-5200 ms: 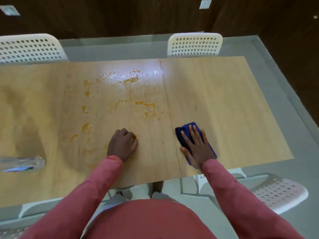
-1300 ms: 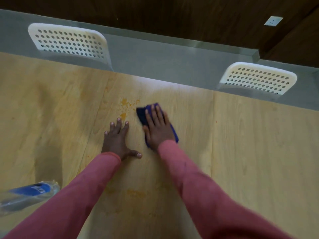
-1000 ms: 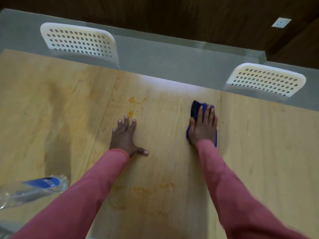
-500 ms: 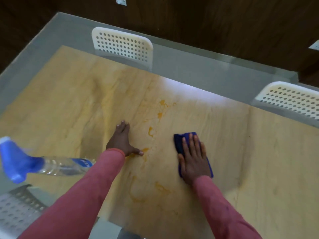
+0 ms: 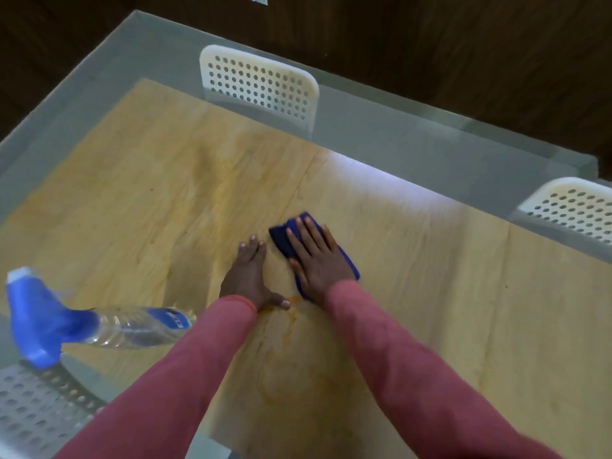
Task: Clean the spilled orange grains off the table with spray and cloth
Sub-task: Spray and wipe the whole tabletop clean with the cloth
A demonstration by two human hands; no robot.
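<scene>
My right hand (image 5: pixel 316 256) lies flat with straight fingers on a folded blue cloth (image 5: pixel 280 236), pressing it onto the wooden table top (image 5: pixel 430 309). Right beside it on the left, my left hand (image 5: pixel 250 276) rests flat on the wood, thumb spread out. A faint orange smear (image 5: pixel 293 318) runs from between my wrists toward me, and paler orange streaks (image 5: pixel 218 197) stain the wood farther out. A clear spray bottle (image 5: pixel 132 326) with a blue trigger head (image 5: pixel 39 323) lies on its side at the left, near the table's front edge.
The wooden panels sit under a glass top with a grey-green rim (image 5: pixel 430 134). White perforated chairs stand at the far side (image 5: pixel 260 84), at the right (image 5: pixel 573 210) and at the near left (image 5: pixel 33 412). A dark wooden wall lies beyond.
My right hand has slid the cloth leftward and farther out, over the orange spots, ending next to my left hand. The left hand stays planted. The view has shifted a little.
</scene>
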